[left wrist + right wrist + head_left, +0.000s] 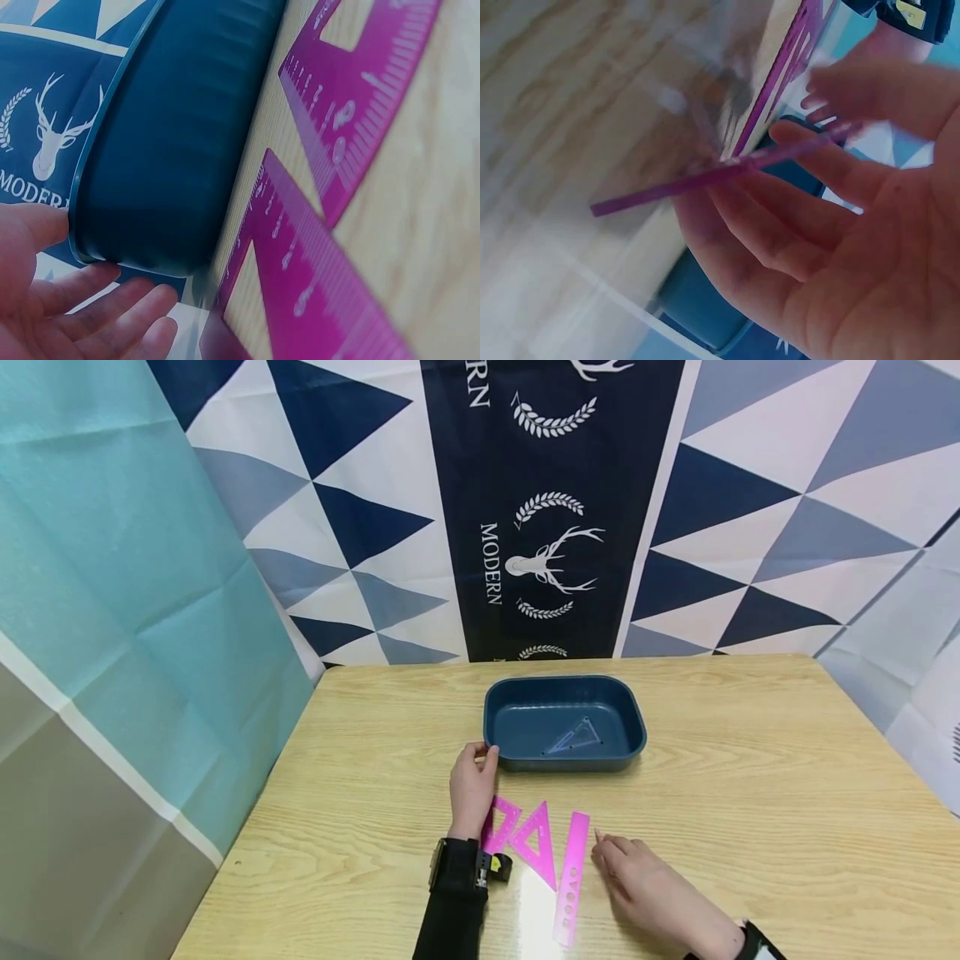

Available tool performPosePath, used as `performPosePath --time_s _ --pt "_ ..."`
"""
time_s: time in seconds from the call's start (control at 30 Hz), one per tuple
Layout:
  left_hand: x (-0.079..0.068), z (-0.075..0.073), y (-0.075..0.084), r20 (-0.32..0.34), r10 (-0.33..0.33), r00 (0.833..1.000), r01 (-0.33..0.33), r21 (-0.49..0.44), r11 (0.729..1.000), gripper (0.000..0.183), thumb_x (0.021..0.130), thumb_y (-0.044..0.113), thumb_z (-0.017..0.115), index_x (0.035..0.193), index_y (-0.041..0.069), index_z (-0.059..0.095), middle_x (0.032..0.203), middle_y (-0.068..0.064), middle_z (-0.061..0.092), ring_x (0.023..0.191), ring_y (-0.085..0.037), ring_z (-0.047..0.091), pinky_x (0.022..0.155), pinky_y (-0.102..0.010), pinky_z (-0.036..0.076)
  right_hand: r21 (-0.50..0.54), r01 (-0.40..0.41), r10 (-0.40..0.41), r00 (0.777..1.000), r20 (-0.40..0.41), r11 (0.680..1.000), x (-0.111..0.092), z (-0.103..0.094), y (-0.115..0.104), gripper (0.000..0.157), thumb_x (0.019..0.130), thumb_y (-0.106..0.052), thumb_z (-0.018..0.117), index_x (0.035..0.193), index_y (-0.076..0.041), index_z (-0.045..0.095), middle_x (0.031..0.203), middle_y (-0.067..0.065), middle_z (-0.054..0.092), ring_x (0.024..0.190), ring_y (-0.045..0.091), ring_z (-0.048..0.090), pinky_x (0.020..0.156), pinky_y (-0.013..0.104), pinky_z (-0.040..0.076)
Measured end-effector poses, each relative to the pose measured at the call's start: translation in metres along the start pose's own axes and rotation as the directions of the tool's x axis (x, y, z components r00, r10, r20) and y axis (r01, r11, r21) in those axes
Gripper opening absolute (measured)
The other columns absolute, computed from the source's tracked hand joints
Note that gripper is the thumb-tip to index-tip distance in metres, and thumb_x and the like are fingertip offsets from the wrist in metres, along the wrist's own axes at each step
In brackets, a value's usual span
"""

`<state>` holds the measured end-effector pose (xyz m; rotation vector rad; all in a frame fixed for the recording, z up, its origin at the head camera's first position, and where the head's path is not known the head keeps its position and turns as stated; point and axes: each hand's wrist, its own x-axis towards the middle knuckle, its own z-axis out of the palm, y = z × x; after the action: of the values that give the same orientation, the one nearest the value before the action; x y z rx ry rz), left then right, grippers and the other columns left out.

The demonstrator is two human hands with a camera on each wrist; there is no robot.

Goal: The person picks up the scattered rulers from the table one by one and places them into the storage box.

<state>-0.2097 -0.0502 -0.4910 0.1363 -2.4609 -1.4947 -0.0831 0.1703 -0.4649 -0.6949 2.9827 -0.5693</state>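
My left hand holds the near left corner of a dark blue plastic tub, its thumb at the rim and fingers round the outside. Inside the tub lies a clear set square. My right hand is low over the table, just right of a flat pink ruler. In the right wrist view, a thin pink plastic piece shows edge-on between the thumb and fingers; its kind cannot be told. Two pink set squares lie between the tub and my left forearm.
The wooden table ends at a patterned cloth backdrop behind the tub. A pale blue and beige cloth hangs along the left edge. A black strapped wrist device sits on my left wrist, beside the set squares.
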Motion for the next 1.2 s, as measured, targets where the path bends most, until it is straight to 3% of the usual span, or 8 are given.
performPosePath --time_s 0.07,0.17,0.37,0.63,1.03,1.2 --pt "0.0 0.0 0.001 0.0 -0.002 1.0 0.002 -0.001 1.0 0.031 0.092 0.032 0.053 0.106 0.005 0.061 0.1 -0.007 0.062 0.081 -0.015 0.061 0.071 -0.034 0.05 -0.022 0.039 -0.04 0.997 -0.064 0.999 0.0 0.001 0.001 0.019 0.085 -0.006 0.056 0.104 -0.004 0.058 0.105 0.011 0.06 0.093 0.025 0.056 0.081 0.042 0.048" --pt "0.001 0.0 0.002 -0.001 0.0 1.0 0.0 0.0 1.0 0.031 0.092 0.031 0.053 0.106 0.005 0.061 0.1 -0.008 0.062 0.081 -0.015 0.061 0.071 -0.034 0.05 -0.045 0.055 -0.06 0.991 -0.122 0.997 -0.001 0.003 0.003 0.026 0.081 0.002 0.059 0.106 0.0 0.058 0.102 0.013 0.061 0.092 0.026 0.058 0.081 0.041 0.049" --pt "0.001 -0.001 0.003 -0.001 -0.001 1.0 0.001 0.004 1.0 0.03 0.091 0.031 0.054 0.105 0.005 0.061 0.1 -0.008 0.063 0.081 -0.016 0.061 0.072 -0.034 0.05 -0.035 0.003 -0.007 0.992 -0.123 0.999 -0.004 0.002 0.004 0.042 0.071 0.013 0.061 0.112 0.005 0.055 0.106 0.02 0.06 0.098 0.032 0.057 0.085 0.045 0.047" --pt "0.002 0.0 0.003 0.0 -0.008 1.0 0.008 0.005 1.0 0.029 0.091 0.031 0.054 0.105 0.006 0.061 0.099 -0.007 0.063 0.081 -0.016 0.061 0.073 -0.034 0.051 -0.009 -0.054 0.053 0.994 -0.096 0.998 0.002 -0.003 0.004 0.038 0.073 0.013 0.059 0.109 0.0 0.058 0.103 0.015 0.062 0.093 0.028 0.059 0.08 0.041 0.05" --pt "0.0 0.0 0.001 0.006 -0.006 1.0 0.006 0.002 1.0 0.031 0.091 0.032 0.053 0.106 0.006 0.061 0.1 -0.007 0.062 0.082 -0.016 0.061 0.072 -0.034 0.05 -0.072 0.062 -0.079 0.964 -0.253 0.995 0.015 -0.017 0.004 0.057 0.058 0.025 0.057 0.109 -0.001 0.059 0.094 0.008 0.059 0.079 0.018 0.059 0.062 0.028 0.052" --pt "0.0 0.0 0.001 0.001 -0.002 1.0 0.002 0.01 1.0 0.031 0.091 0.033 0.053 0.106 0.006 0.061 0.1 -0.006 0.062 0.082 -0.015 0.061 0.072 -0.034 0.051 -0.092 0.073 -0.096 0.956 -0.278 0.993 0.023 -0.024 0.004 0.061 0.059 0.026 0.055 0.114 -0.001 0.057 0.103 0.01 0.058 0.088 0.021 0.059 0.069 0.033 0.052"
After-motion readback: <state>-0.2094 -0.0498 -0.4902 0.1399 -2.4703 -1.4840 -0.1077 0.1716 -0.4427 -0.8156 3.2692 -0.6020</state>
